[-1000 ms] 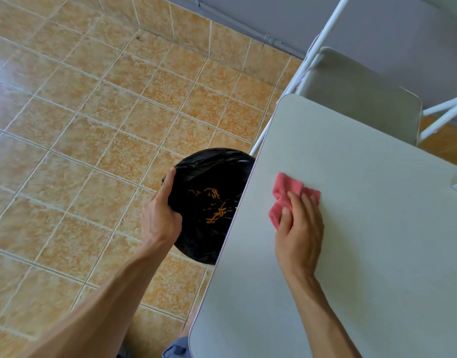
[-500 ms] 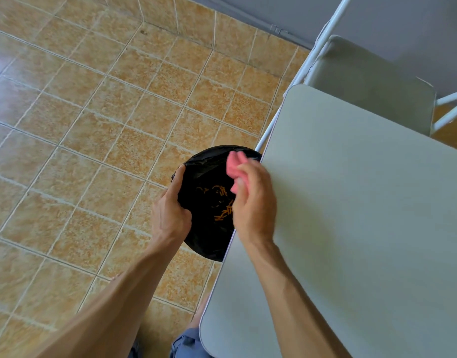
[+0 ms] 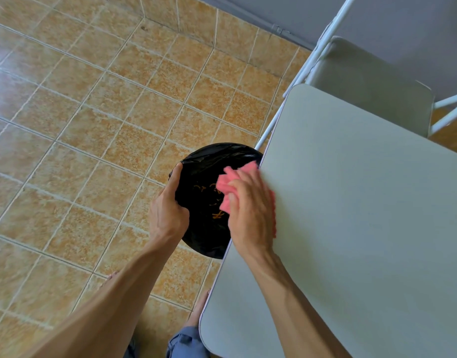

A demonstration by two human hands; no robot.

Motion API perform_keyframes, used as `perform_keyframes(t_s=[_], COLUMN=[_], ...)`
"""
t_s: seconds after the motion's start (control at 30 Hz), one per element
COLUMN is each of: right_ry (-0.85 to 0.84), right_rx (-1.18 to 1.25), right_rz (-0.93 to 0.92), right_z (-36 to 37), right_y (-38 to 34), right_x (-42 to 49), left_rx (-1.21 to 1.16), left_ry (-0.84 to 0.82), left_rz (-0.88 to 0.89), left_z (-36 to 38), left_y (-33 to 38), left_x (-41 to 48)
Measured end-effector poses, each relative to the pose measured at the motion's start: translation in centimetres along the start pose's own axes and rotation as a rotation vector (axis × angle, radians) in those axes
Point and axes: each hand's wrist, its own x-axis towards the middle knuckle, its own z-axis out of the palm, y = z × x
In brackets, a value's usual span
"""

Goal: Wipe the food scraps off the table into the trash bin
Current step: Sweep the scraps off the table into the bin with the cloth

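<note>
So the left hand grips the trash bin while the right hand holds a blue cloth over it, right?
Not quite. The head view shows the cloth is pink, not blue. The left hand does grip the trash bin while the right hand holds the cloth over it.

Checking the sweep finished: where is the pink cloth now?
Head view, centre: the pink cloth is in the right hand at the left table edge, overhanging the trash bin.
</note>
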Motion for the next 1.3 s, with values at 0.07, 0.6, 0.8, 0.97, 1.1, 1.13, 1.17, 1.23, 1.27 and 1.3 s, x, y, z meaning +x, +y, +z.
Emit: perform_keyframes(t_s=[0.07,0.6,0.8,0.97,1.1,1.13,1.17,1.23,1.27,1.3], right_ry=[0.006,0.040,0.046,0.229,0.121,0.098,0.076,0.060,0.075,0.102], right_rx=[0.073,-0.287,-0.034,-0.191,-0.327,-0.327,-0.322,-0.288,-0.268,-0.250], right_rz=[-0.016,0.319,0.023,0.334,0.461,0.475,0.493,0.540,0.529,0.484], right_z=[0.0,-1.8,-1.3,-3.2,-2.6,-2.6,-2.9,-3.4,-3.5,-3.6], right_y=[-0.1,2.6,-0.1,2.9,3.3,2.9,2.7,2.0,1.2,0.2], right_x=[0.3,-1.6,-0.7,-1.6,-2.5,-2.3,-2.0,-1.7,-1.6,-1.5], left_rx=[-0.025,-0.062,-0.039,-0.048,-0.050,-0.050,-0.056,-0.070,-0.065,-0.056], left_ry=[0.008,0.030,0.027,0.031,0.032,0.034,0.032,0.027,0.030,0.038], left_rz=[-0.005,-0.010,0.008,0.028,0.018,0.012,0.007,0.001,-0.002,-0.009], left_z=[-0.2,-1.2,-1.0,-1.4,-1.7,-1.8,-2.0,-2.4,-2.8,-3.3], left_y=[0.0,-0.8,-0.9,-1.0,-0.9,-0.8,-0.9,-1.3,-1.6,-1.8], left_x=[-0.2,-0.7,-0.9,-1.2,-1.5,-1.5,-1.5,-1.2,-1.0,-0.7])
